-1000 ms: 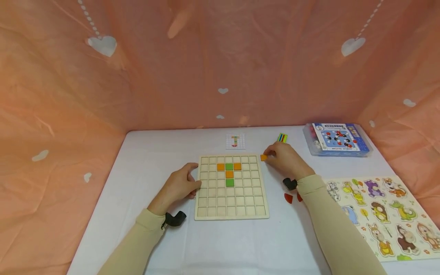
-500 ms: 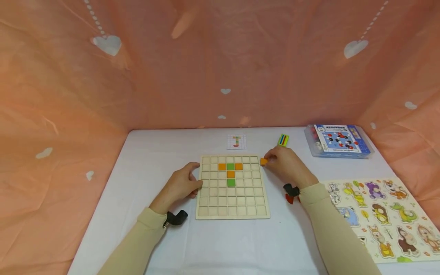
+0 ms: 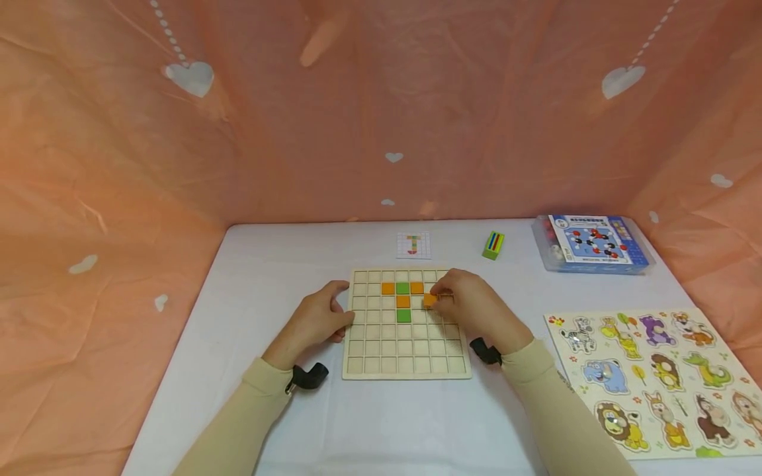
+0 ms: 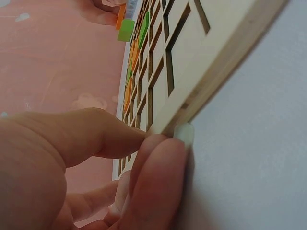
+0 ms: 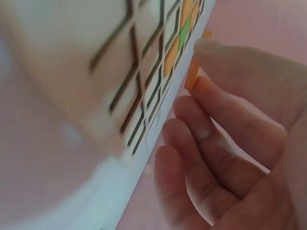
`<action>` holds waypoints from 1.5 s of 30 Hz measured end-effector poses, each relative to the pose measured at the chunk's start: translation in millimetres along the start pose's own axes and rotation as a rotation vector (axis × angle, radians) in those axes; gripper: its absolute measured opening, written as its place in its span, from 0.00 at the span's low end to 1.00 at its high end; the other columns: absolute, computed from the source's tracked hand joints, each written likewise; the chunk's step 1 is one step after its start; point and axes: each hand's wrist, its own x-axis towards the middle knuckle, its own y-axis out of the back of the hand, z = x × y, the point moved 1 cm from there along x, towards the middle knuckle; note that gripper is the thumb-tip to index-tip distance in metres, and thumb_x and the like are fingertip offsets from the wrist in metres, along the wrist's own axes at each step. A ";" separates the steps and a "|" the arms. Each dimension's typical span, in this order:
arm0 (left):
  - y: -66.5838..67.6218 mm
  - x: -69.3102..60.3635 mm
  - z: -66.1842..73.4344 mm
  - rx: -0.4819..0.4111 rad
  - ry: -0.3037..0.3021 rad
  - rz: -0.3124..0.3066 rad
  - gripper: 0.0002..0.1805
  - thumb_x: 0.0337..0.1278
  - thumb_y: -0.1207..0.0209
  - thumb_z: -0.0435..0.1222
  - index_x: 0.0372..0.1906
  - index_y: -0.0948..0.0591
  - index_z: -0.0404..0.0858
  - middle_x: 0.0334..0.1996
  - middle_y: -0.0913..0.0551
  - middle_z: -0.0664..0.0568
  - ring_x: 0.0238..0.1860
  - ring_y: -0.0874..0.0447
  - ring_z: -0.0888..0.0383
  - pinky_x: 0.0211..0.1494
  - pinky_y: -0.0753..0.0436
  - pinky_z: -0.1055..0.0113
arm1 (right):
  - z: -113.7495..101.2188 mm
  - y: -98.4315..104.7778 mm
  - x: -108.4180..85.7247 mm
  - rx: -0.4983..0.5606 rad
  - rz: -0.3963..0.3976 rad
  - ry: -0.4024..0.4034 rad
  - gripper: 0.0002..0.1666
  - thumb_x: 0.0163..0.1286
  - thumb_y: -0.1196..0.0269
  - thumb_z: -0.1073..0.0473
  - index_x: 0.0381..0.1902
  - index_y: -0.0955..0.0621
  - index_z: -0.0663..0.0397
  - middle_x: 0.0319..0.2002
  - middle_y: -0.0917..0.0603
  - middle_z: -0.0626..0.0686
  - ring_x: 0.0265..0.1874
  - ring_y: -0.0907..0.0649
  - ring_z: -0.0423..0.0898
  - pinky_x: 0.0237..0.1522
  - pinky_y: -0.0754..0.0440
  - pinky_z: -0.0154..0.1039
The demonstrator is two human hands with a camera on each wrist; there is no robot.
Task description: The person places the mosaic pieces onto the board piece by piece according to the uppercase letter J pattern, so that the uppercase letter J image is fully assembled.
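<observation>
A pale wooden grid board (image 3: 381,347) lies on the table, with orange and green square tiles (image 3: 403,301) set in a T shape in its cells. My left hand (image 3: 317,316) holds the board's left edge; in the left wrist view its thumb and fingers (image 4: 160,177) meet at the rim. Over the right part of the board, my right hand (image 3: 476,309) pinches an orange square tile (image 5: 193,72) between thumb and index finger. The right wrist view shows that tile held off the board's surface, its other fingers loosely bent.
Behind the board lies a small card (image 3: 413,245) with a coloured J on a grid. A green block with coloured stripes (image 3: 493,244) stands to its right. Farther right are a plastic-cased molecule kit (image 3: 595,244) and an animal puzzle board (image 3: 649,377).
My right hand has moved left with the orange tile, from beside the board to over its right part. My left hand stays at the left edge.
</observation>
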 end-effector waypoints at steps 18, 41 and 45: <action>-0.3 -0.1 0.4 0.009 0.015 -0.004 0.40 0.68 0.31 0.36 0.81 0.33 0.43 0.33 0.15 0.47 0.24 0.15 0.56 0.32 0.12 0.66 | -38.6 -30.3 -9.6 -0.103 -0.051 0.210 0.06 0.67 0.24 0.57 0.39 0.09 0.51 0.38 0.14 0.45 0.42 0.18 0.43 0.48 0.15 0.41; -0.2 0.8 -0.6 -0.011 0.007 0.002 0.40 0.66 0.32 0.35 0.81 0.32 0.42 0.33 0.16 0.47 0.24 0.15 0.56 0.31 0.11 0.65 | -39.5 -37.6 -12.0 -0.151 -0.028 0.244 0.03 0.63 0.27 0.62 0.35 0.09 0.49 0.35 0.16 0.45 0.42 0.18 0.45 0.45 0.15 0.39; 0.2 1.2 -0.7 -0.007 0.004 -0.002 0.40 0.67 0.32 0.35 0.81 0.32 0.42 0.33 0.16 0.47 0.24 0.15 0.57 0.31 0.11 0.65 | -39.1 -36.9 -11.7 -0.151 -0.029 0.250 0.03 0.63 0.27 0.63 0.35 0.09 0.50 0.35 0.16 0.45 0.41 0.18 0.45 0.44 0.16 0.40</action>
